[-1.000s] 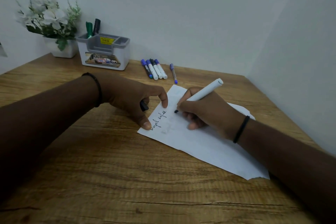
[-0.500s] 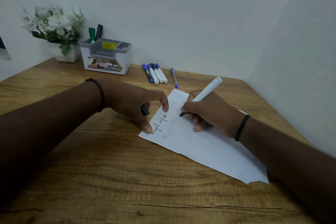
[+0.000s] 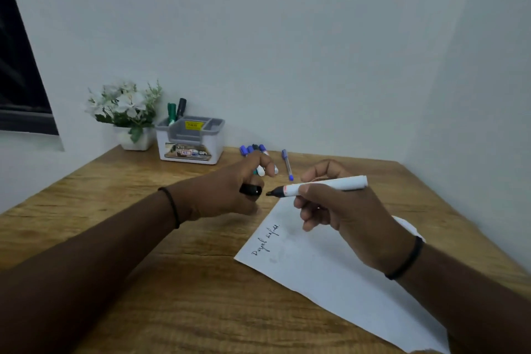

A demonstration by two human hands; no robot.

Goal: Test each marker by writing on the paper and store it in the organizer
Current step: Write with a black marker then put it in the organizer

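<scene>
White paper sheet lies flat on the wooden desk, near right, a short line of black handwriting at its left corner. Above its far edge, right hand grips a white-barrelled black marker, fingers curled round the barrel, uncapped tip pointing left, held off the paper. Left hand is just left of it, fingers curled round the black cap, whose open end faces the marker tip; small gap between the two, not touching. Black bands on both wrists. Behind the left hand: a row of loose markers on the desk, partly hidden, and a blue pen just right of them. Further back by the wall: grey-white organizer with a green marker and a black one standing in its back-left compartment. White flower pot just left of the organizer.
</scene>
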